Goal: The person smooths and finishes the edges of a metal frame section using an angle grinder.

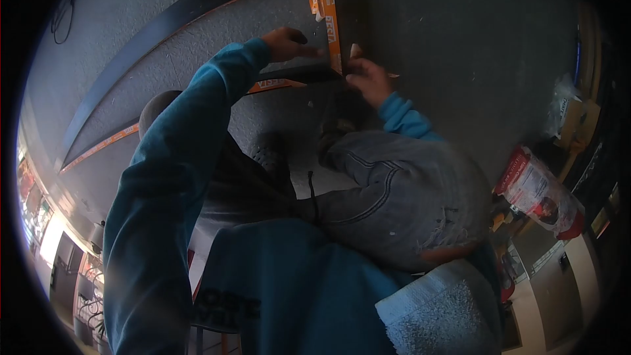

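Grey carpet floor, orange tape strip (327,10) running away lengthwise, left hand (287,43) and right hand (366,79) fingers pressed on it

- The dark board (348,6) is long and flat. It runs from the top of the view down to the two hands. It lies on the grey floor.
- An orange strip (328,13) with white letters runs along the board's left edge. The letters are too small to read.
- A small orange tag (315,5) sticks out beside the strip, near the top.
- The board's near corner sits between the hands.
- A second dark piece (309,73) meets that corner and goes off to the left. It also has an orange strip (273,84) along it.
- The two pieces touch at the corner, like the letter L.
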`<action>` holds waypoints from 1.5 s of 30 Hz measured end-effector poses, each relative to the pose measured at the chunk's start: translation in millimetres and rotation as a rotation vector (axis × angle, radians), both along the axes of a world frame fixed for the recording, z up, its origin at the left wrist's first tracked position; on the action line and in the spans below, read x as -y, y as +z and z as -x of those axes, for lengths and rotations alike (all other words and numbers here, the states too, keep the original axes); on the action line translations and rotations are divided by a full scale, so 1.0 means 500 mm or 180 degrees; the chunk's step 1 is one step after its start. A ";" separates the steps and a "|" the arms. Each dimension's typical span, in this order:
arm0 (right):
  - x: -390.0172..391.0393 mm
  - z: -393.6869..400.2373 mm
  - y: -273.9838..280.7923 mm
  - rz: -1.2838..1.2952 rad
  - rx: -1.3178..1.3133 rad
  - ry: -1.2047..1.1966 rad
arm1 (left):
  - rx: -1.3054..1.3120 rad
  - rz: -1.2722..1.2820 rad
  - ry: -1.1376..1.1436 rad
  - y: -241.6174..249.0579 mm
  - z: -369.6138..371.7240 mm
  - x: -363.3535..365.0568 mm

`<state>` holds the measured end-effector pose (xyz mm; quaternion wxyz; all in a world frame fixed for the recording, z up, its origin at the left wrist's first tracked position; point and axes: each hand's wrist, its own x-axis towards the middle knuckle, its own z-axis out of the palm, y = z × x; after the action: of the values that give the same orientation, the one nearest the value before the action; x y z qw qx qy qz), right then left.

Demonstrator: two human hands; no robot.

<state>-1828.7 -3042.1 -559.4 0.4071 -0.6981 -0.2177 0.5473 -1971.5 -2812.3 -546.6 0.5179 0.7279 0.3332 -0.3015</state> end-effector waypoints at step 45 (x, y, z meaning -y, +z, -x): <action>-0.024 0.153 0.985 -0.1343 -0.1133 0.3525 | 0.1133 0.0282 -0.1293 0.250 -0.015 0.085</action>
<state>-1905.1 -3030.1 -67.0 0.2220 -0.2839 -0.5799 0.7307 -1964.0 -2855.0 -421.5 0.5285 0.7980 0.0705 -0.2808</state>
